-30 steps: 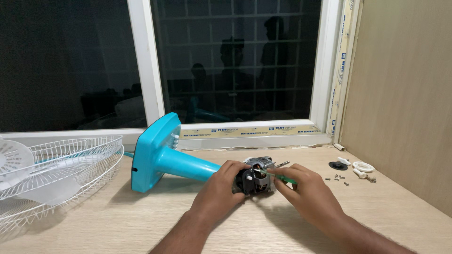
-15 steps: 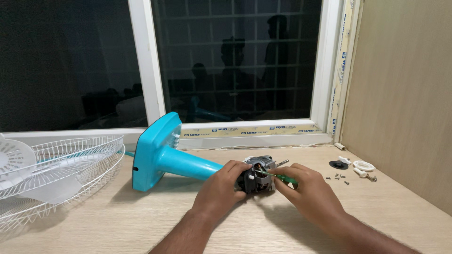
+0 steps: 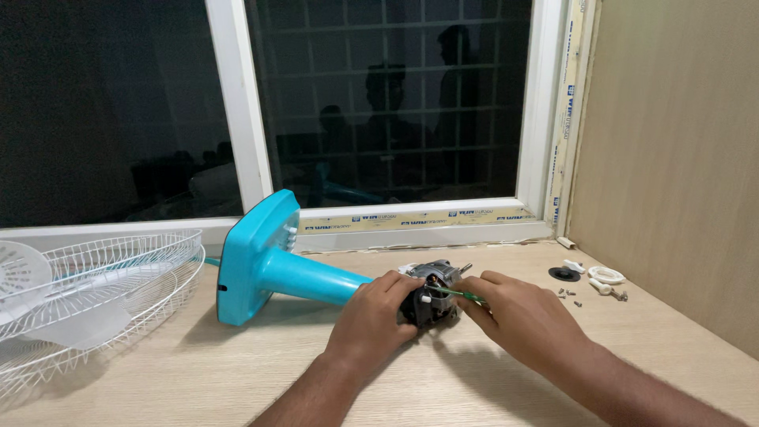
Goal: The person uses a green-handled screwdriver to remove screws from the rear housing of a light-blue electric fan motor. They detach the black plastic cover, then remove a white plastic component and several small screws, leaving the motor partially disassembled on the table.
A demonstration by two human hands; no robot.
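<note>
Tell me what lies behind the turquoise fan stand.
Behind the turquoise fan stand run the white window frame and dark glass. The sill stretch directly behind its square base is covered.

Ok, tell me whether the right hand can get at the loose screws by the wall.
Probably yes: the screws lie on open tabletop beside the right hand, though its fingers hold a green screwdriver.

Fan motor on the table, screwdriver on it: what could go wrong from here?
1. The green-handled screwdriver in the right hand points toward the left hand gripping the fan motor; a slip could jab those fingers.
2. The loose screws lie bare on the table near the white plastic parts; they could roll away or get lost.
3. The fan lies on its side on its turquoise base; it may shift under pressure.
</note>
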